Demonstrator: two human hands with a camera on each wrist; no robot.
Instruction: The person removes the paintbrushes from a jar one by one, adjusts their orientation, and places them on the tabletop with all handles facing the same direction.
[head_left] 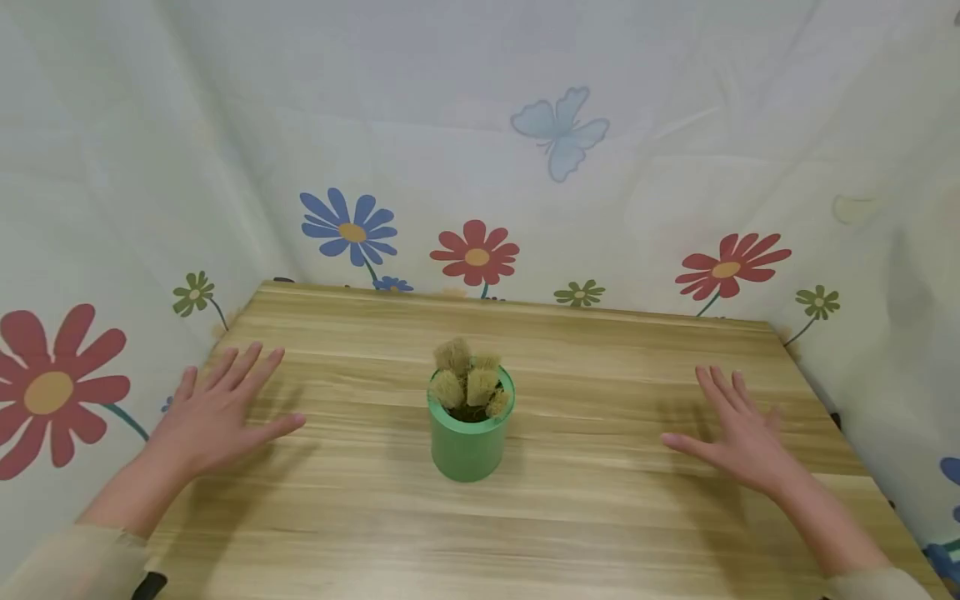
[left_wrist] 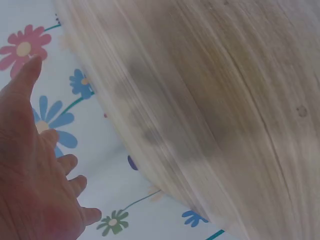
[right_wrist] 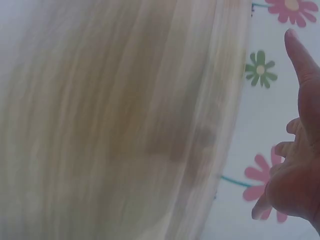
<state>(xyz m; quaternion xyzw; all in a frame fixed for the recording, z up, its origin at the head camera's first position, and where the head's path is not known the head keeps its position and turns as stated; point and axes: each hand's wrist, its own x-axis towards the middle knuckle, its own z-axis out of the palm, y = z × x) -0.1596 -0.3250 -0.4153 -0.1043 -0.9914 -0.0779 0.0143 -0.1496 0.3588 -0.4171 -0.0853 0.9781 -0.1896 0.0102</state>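
A green cylindrical pot [head_left: 467, 450] stands upright near the middle of the wooden table, with several fuzzy tan tufts [head_left: 482, 386] rising out of dark filling inside its rim. To the pot's left, my left hand [head_left: 221, 412] hovers over the table with fingers spread and thumb pointing toward the pot. My right hand [head_left: 742, 437] is held out on the other side, fingers extended, its thumb also toward the pot. Both hands are well apart from the pot and hold nothing. In the wrist views, the left palm [left_wrist: 40, 185] and right palm [right_wrist: 295, 185] are bare.
The light wooden tabletop [head_left: 360, 533] spreads under both hands, with their shadows on it. A white curtain [head_left: 420, 150] printed with flowers and a butterfly hangs behind the table and along both sides.
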